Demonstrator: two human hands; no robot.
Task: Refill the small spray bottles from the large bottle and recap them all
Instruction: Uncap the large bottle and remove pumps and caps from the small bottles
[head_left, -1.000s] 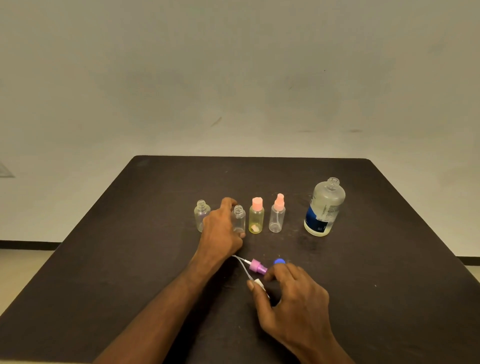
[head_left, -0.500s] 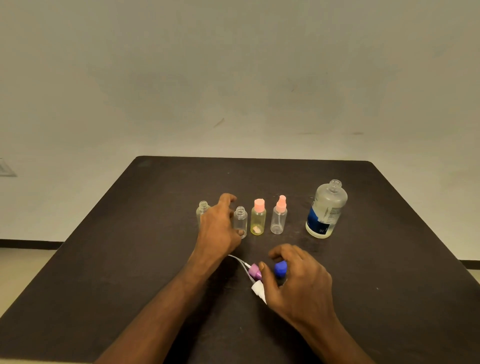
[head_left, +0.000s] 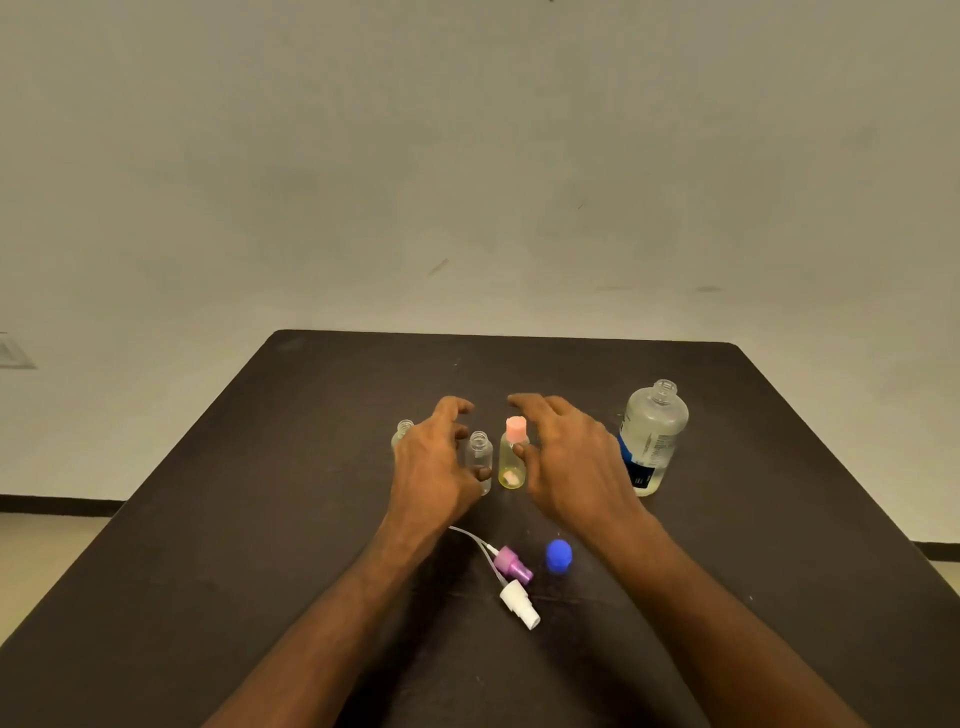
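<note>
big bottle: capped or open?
Open. The big bottle stands upright with its threaded neck bare; a blue cap lies on the table.

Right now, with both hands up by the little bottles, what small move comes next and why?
Probably close the right hand around the yellow bottle and twist off its pink cap. The thumb already touches it, it is capped, and the big bottle stands open.

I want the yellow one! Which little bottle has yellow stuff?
The capped little bottle between the hands: yellowish with a pink cap. The two others visible are clear and capless.
</note>
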